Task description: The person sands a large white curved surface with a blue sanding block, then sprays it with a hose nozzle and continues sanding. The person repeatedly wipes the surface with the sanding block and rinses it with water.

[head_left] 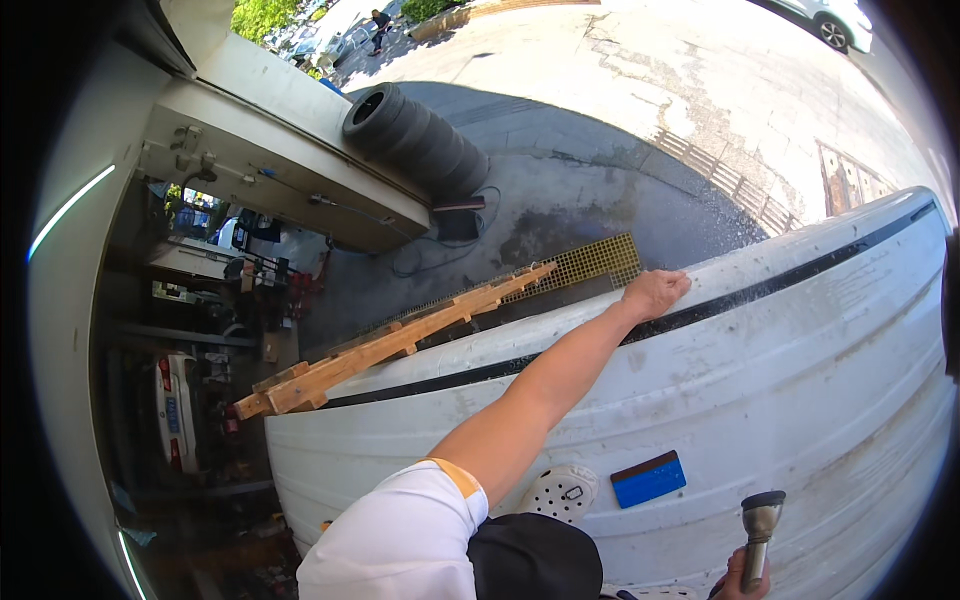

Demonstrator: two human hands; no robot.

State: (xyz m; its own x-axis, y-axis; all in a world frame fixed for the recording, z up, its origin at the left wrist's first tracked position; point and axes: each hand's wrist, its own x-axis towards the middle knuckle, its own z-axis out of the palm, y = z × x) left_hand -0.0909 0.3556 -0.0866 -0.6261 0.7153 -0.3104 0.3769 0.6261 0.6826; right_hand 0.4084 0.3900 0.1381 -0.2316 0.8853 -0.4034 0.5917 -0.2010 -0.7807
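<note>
My left arm reaches across a ribbed white vehicle roof [740, 390]. At its end, my left hand [655, 294] is closed beside the long black strip [770, 290] near the roof's edge; whatever its fingers may hold cannot be made out. Fine droplets hang in the air to the right of it. At the lower right, my right hand [742, 578] grips a grey metallic handheld tool with a flared dark head [762, 520], pointing up. Between my arms lies a blue scraper card [648, 481] with a dark edge. A white perforated clog [560, 493] on my foot rests beside it.
A wooden ladder-like frame [400, 340] leans along the roof's left edge. Below are yellow floor grating [600, 258], stacked tires [415, 140] and a hose [490, 215]. A cluttered workshop with a parked white car [175, 410] lies left. Beyond, a person [380, 30] is outdoors.
</note>
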